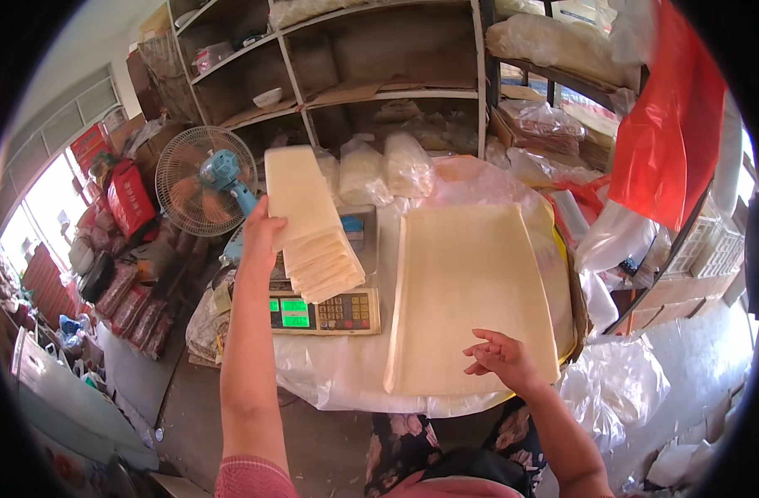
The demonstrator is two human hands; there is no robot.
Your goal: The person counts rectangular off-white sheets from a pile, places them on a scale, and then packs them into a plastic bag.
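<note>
My left hand (pixel 264 231) grips the left edge of a folded stack of thin cream sheets (pixel 308 205), held up over a digital weighing scale (pixel 348 310). The layered lower end of the stack hides part of the scale's pan and panel; its green display is lit. On the plastic-covered table right of the scale lies a wide, flat pile of large cream sheets (pixel 466 280). Above the near right part of that pile is my right hand (pixel 494 361), fingers apart and holding nothing; whether it touches the top sheet I cannot tell.
A blue standing fan (pixel 220 169) is left of the scale. Clear bags of cream goods (pixel 367 171) stand behind it, before a shelf unit (pixel 385 95). Red plastic sheeting (pixel 665 131) hangs at right. A crumpled clear plastic bag (pixel 622 386) is beside the table's near right edge.
</note>
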